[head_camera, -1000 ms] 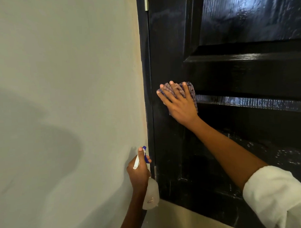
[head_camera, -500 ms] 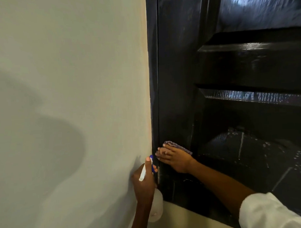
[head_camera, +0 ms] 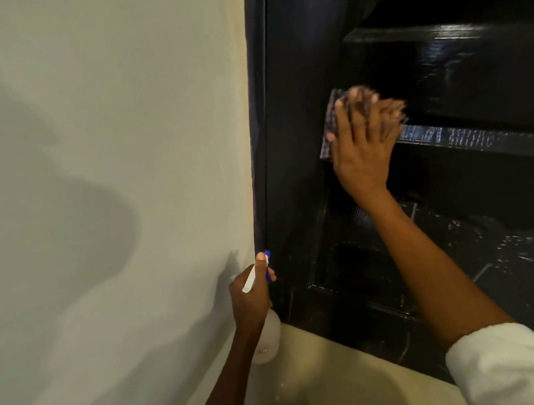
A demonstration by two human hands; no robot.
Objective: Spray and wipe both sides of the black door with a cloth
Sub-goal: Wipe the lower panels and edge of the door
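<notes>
Black door (head_camera: 293, 110), glossy and wet, fills the right side beside a pale wall (head_camera: 106, 147). Right hand (head_camera: 360, 144), fingers spread flat and blurred, presses a checked cloth (head_camera: 329, 124) against the door's left stile. Left hand (head_camera: 248, 297) grips a spray bottle (head_camera: 269, 335) low beside the door's edge.

I see the wall (head_camera: 107, 177) left of the door (head_camera: 294, 140); cloth (head_camera: 330, 130) on it, spray bottle (head_camera: 266, 338) below-left.
</notes>
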